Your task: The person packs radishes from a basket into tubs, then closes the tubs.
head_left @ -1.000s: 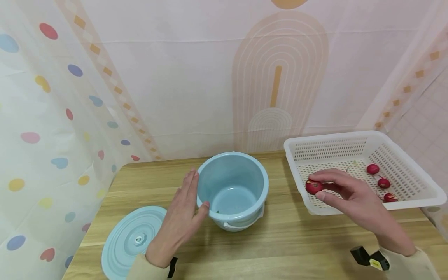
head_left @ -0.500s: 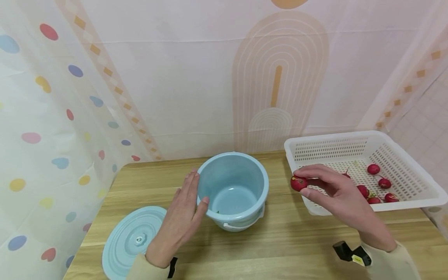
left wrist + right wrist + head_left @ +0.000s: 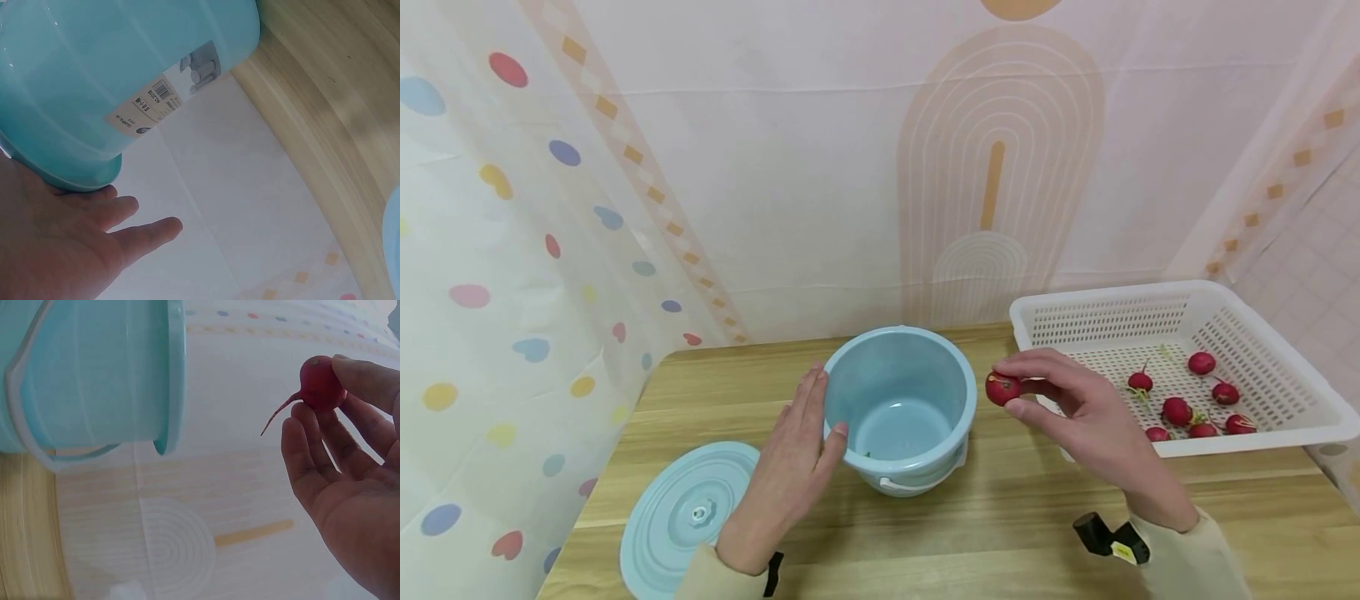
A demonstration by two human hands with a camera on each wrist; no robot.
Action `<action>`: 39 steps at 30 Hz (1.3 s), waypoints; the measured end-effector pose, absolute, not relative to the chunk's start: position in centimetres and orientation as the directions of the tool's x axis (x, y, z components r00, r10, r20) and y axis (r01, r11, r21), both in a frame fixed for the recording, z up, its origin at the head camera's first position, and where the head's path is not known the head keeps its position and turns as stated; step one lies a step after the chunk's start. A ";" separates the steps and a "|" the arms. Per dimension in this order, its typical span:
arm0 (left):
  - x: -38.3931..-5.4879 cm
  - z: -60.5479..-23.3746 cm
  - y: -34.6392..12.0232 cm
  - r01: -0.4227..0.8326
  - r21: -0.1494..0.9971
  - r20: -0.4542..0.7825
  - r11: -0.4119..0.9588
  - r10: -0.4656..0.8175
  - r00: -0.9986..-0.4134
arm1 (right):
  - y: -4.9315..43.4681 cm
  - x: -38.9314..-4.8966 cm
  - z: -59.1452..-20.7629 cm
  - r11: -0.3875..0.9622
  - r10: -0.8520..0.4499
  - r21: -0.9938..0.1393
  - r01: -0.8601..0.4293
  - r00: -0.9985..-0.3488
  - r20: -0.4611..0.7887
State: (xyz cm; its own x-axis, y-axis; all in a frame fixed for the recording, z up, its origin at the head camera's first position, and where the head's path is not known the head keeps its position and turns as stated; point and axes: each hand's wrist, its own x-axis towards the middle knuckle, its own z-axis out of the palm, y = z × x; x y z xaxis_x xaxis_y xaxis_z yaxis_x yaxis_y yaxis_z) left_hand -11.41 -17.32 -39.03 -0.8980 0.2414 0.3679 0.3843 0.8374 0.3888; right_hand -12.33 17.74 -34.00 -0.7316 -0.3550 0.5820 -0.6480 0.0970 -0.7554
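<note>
A light blue bucket [image 3: 901, 479] with a white handle stands on the wooden table, with a small green scrap on its floor. My left hand [image 3: 790, 467] rests against the left side of its rim with fairly straight fingers, and the left wrist view shows the fingers beside the rim of the bucket [image 3: 119, 69]. My right hand [image 3: 1082, 412] pinches a red radish [image 3: 1002, 388] between thumb and fingertips, just right of the bucket rim. In the right wrist view the radish [image 3: 322, 384] has a long thin root hanging down, apart from the bucket [image 3: 100, 375].
A white perforated basket [image 3: 1292, 350] stands at the right, with several radishes [image 3: 1177, 411] lying in it. The blue lid [image 3: 688, 517] lies flat on the table [image 3: 1000, 533] at the left. A printed curtain [image 3: 790, 167] hangs behind the table.
My right hand has carried the radish left from over the basket to beside the bucket rim, uncovering more radishes in the basket. My left hand has stayed at the rim.
</note>
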 end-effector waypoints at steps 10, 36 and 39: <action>-11.4 -39.1 -17.3 0.381 0.389 0.370 0.838 0.237 -0.898 | 15.5 -13.0 -34.1 0.133 -0.355 -0.799 -0.586 -0.781 0.514; -11.4 -39.4 -17.2 0.394 0.397 0.392 0.829 0.235 -0.890 | 12.7 -16.1 -34.7 0.382 -0.466 -0.577 -0.722 -0.690 0.554; -11.3 -39.3 -17.2 0.390 0.398 0.387 0.830 0.234 -0.892 | 12.6 -16.4 -34.6 0.403 -0.490 -0.560 -0.724 -0.688 0.536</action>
